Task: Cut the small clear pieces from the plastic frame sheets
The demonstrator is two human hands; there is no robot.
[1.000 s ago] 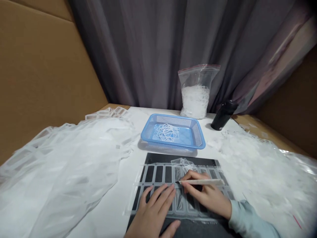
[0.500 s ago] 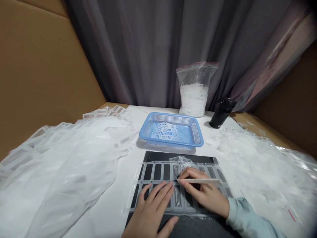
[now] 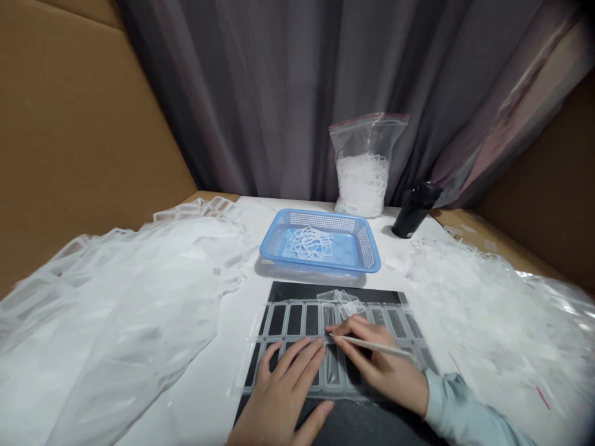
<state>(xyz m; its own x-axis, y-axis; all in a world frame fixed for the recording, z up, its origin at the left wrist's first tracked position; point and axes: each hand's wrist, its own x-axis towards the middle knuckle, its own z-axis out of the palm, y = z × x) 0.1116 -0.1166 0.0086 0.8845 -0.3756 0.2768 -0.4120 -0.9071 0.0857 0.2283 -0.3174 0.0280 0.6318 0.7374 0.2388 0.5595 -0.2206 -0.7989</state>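
Observation:
A clear plastic sheet with rows of rounded rectangular frames lies over a black mat. My left hand rests flat on the sheet, fingers spread, its fingertips by the line between the two rows. In my right hand is a thin, pale, stick-like tool, held like a pen and slanting down to the right. The tool's tip is close to the sheet beside my left fingertips; whether it touches is unclear. Several small clear rectangular frames lie loose at the sheet's far edge.
Beyond the mat stands a blue basket holding white frames. A zip bag of frames and a black bottle are behind it. Plastic sheets pile up at left, translucent scraps at right. Cardboard walls flank the table.
The tool in my right hand has tilted, its back end now lower, and the right fingers have shifted slightly left. My left hand stays about where it was.

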